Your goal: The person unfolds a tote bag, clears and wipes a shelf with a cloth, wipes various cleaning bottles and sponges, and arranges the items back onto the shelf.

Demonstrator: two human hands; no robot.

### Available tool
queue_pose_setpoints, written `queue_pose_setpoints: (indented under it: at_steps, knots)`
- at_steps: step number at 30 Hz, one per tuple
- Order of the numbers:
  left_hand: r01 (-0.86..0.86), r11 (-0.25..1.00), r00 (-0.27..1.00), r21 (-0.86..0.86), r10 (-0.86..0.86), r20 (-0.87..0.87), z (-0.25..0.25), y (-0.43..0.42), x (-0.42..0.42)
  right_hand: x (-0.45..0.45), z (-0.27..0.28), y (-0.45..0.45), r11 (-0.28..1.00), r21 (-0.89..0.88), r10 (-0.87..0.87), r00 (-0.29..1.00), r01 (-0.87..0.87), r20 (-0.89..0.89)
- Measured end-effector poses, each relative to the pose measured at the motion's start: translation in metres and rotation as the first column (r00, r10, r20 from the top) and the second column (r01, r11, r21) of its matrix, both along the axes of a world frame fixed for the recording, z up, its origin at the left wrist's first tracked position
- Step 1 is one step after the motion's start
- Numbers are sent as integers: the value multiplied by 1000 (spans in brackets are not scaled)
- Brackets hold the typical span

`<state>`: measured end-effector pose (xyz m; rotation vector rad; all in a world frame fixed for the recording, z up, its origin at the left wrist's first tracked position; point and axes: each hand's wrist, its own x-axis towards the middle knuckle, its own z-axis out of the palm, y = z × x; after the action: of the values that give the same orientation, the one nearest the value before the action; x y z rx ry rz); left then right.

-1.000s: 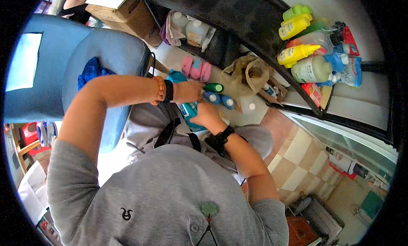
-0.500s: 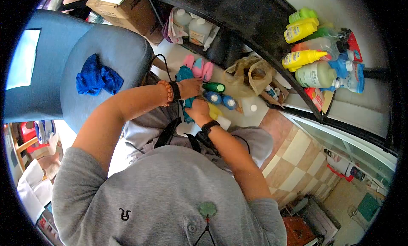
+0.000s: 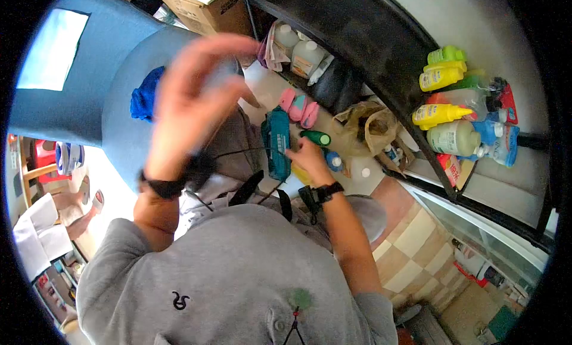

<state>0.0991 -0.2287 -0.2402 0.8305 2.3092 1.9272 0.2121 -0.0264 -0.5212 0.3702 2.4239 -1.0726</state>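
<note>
My left hand (image 3: pixel 193 100) is raised over the chair, blurred by motion. Its thumb and fingers are spread in a wide curve with nothing visible between them. A teal packet (image 3: pixel 279 143) with white print is at the middle, and my right hand (image 3: pixel 311 159) grips its right edge with the fingertips. Just past that hand lie a green bottle (image 3: pixel 316 137) and a blue bottle with a white cap (image 3: pixel 333 161). Pink rolled items (image 3: pixel 299 107) sit beyond the packet. Part of something yellow (image 3: pixel 301 176) shows below my right hand.
A blue cloth (image 3: pixel 145 98) lies on the blue chair (image 3: pixel 122 130). An open plastic bag (image 3: pixel 366 127) stands at the cabinet's foot. Several bottles, including a yellow one (image 3: pixel 441 114), stand on the black shelf (image 3: pixel 357 41). White jugs (image 3: pixel 307 59) and a cardboard box (image 3: pixel 208 11) are at the back.
My left hand has let go of the teal packet and swung up and left over the chair. My right hand stays at the packet. The view has turned, shifting the surroundings rightward.
</note>
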Motion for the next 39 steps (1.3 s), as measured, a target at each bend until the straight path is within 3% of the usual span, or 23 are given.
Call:
queue_pose_setpoints:
  at_steps: [1, 3, 4, 5, 7, 9, 12, 15, 18, 21, 23, 25, 26, 28, 30, 32, 33, 34, 35, 37, 39]
  knots:
    - [-265, 964, 956, 6, 261, 133, 8, -31, -3, 0, 14, 12, 996, -46, -74, 996, 72, -47]
    - [-433, 891, 901, -133, 423, -99, -11, -107, -30, -5, 37, 28, 987, -91, -138, 986, 129, -97]
    - [-540, 767, 839, -347, 456, -297, -35, -157, -49, -11, 46, 35, 989, -86, -128, 986, 119, -103]
    - [-585, 587, 811, -560, 438, -388, -41, -177, -48, -16, 56, 41, 991, -81, -119, 987, 111, -109]
    - [-642, 375, 762, -668, 220, -609, -88, -222, -58, -17, 69, 43, 968, -198, -177, 978, 154, -107]
    - [-509, 336, 861, -793, 220, -459, -105, -213, -46, -21, 75, 39, 960, -238, -190, 969, 149, -160]
    - [-390, 425, 902, -817, 354, -247, -96, -202, -47, -19, 94, 31, 981, -170, -130, 969, 94, -212]
    - [-522, 364, 851, -772, 279, -444, -73, -179, -43, -17, 120, 23, 967, -252, -109, 961, 42, -255]
    - [-464, 611, 855, -642, 500, -142, -18, -105, -27, -17, 157, 17, 910, -413, -134, 907, -47, -398]
    - [-470, 784, 865, -407, 501, -34, -6, -55, -17, -23, 204, 6, 878, -469, -206, 807, -96, -553]
    - [-266, 929, 960, -259, 280, 19, 3, -16, -9, -24, 221, 1, 888, -452, -188, 835, -80, -517]
    - [-132, 979, 985, -156, 148, 92, 5, 19, -2, -27, 208, -1, 919, -389, -189, 787, -69, -587]
    - [-68, 986, 993, -155, 81, 80, 0, 30, -4, -29, 176, 1, 941, -332, -190, 718, -61, -670]
    - [-34, 971, 999, -235, 38, 13, -9, 50, -9, -26, 172, 15, 946, -325, -214, 734, -10, -645]
    - [-116, 928, 993, -353, 105, -52, -19, 63, -15, -5, 203, 37, 894, -327, -428, 793, 305, -432]
    - [-123, 940, 992, -320, 107, -66, -44, 75, -21, 6, 200, 62, 717, -627, -672, 538, 303, -508]
    - [-119, 954, 992, -274, 103, -72, -63, 82, -22, 12, 235, 71, 670, -464, -737, 588, 579, -331]
    - [-69, 971, 997, -227, 72, 3, -79, 94, -20, 13, 236, 78, 630, -507, -777, 473, 589, -416]
    - [-11, 987, 997, -160, 24, 76, -93, 108, -14, 10, 218, 94, 693, -442, -691, 351, 570, -632]
    - [63, 990, 945, -130, -18, 325, -86, 136, 2, -12, 198, 110, 707, -432, -573, 95, 559, -814]
    - [27, 998, 970, -57, -13, 242, -125, 162, 2, -26, 192, 109, 711, 96, -197, 328, 697, -924]
